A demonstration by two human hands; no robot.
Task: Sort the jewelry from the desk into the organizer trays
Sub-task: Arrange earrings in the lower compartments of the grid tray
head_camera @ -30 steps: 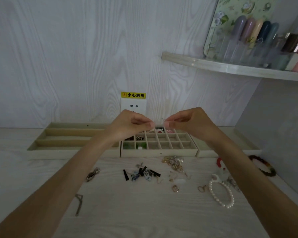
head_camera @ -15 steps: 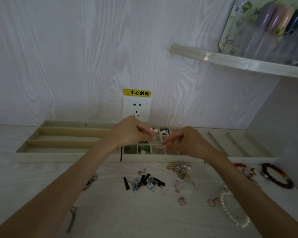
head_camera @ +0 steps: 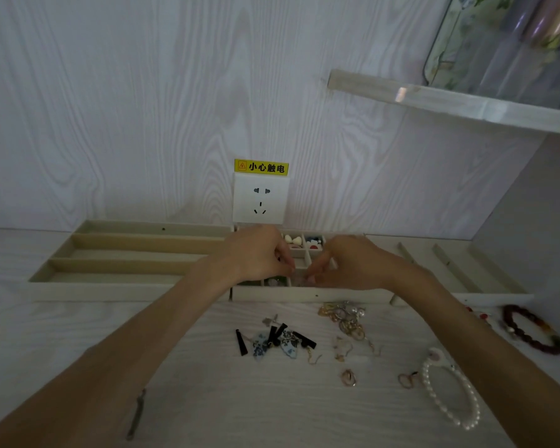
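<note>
Both hands low over grid tray (head_camera: pixel 311 294) at desk (head_camera: pixel 207 399) back edge. Left hand (head_camera: pixel 259 253) and right hand (head_camera: pixel 353 263) with fingertips curled toward each other above front cells; something small and pale between them, too blurred to tell, so grip of either unclear. Long-slot tray (head_camera: pixel 126 253) to the left, another tray (head_camera: pixel 450 273) to the right. Still loose on desk: black and blue earrings (head_camera: pixel 275 342), gold tangle (head_camera: pixel 346 320), pearl bracelet (head_camera: pixel 450 392), red bracelet (head_camera: pixel 530 331). Socket (head_camera: pixel 261 198) on wall behind.
</note>
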